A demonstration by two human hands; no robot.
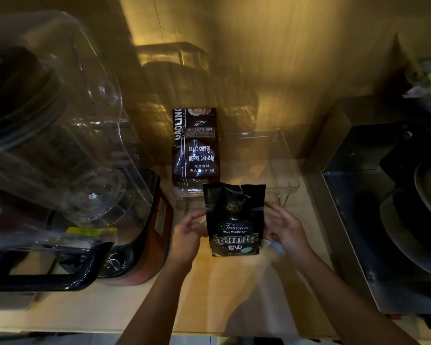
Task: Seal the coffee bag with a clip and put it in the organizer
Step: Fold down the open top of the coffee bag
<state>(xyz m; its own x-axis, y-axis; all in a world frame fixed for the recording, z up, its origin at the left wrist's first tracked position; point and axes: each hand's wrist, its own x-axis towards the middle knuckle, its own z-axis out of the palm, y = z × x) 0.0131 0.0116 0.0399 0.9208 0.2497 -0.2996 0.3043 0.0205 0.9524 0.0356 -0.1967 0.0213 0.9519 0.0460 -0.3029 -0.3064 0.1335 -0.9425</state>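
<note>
We see a glossy black foil coffee bag (235, 220) standing upright on the pale wooden counter (234, 295) just below the middle of the frame, its long axis running from bottom to top of the picture. The printed face, with "Treasure Blue Mountain", is turned toward us, and the crumpled, notched, unsealed mouth points to the upper part of the frame.

The left hand (188, 235) curls loosely at the bag's left edge, thumb and fingers touching the foil. The right hand (285, 229) is at the bag's right edge, fingers half open and spread; whether it truly grips the bag we cannot tell. Something pale and blurred sits under that palm, and we cannot say what it is.

Directly above the bag in the frame is a clear, hard plastic organizer (281, 170), box-shaped with thin walls. A 2nd, dark brown bag (196, 148), printed "BAKED COFFEE" and "454g", stands upright in its left part. A blender with a clear domed cover (60, 125) and a reddish base fills the left of the frame. A steel sink (373, 200) occupies the right side.
</note>
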